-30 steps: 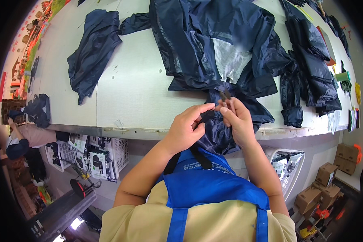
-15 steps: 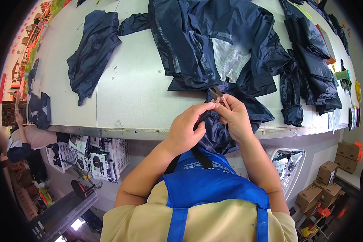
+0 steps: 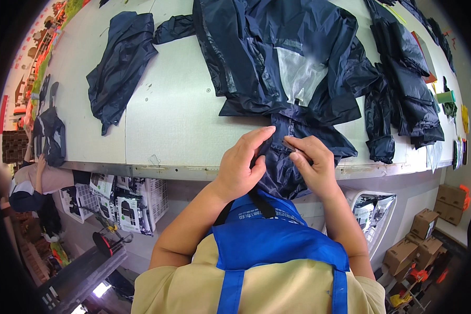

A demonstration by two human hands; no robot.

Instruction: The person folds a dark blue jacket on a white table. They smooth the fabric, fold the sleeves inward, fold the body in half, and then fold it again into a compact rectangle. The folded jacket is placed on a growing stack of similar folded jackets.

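A navy rain jacket (image 3: pixel 246 57) with a pale mesh panel (image 3: pixel 301 73) is spread across the table, and its near part hangs over the front edge toward my blue apron. My left hand (image 3: pixel 243 162) is curled at the left side of this near part, with dark fabric between thumb and fingers. Close beside it, my right hand (image 3: pixel 314 159) is closed around small thread snips (image 3: pixel 288 144). Only a bit of their metal shows by the fingertips, and the blades point down at the fabric; the handles are hidden in the palm.
Another navy garment (image 3: pixel 121 68) lies at the left, and folded dark garments (image 3: pixel 405 78) are stacked at the right. White baskets (image 3: pixel 157 201) with packaged goods stand below the table edge. A co-worker's hand (image 3: pixel 40 165) is by a dark garment at far left. Cardboard boxes (image 3: pixel 424 224) sit lower right.
My right hand has turned and drawn slightly right, apart from my left fingertips; the snips' blades no longer point up and away. At far left, the co-worker's garment has been lifted and shifted.
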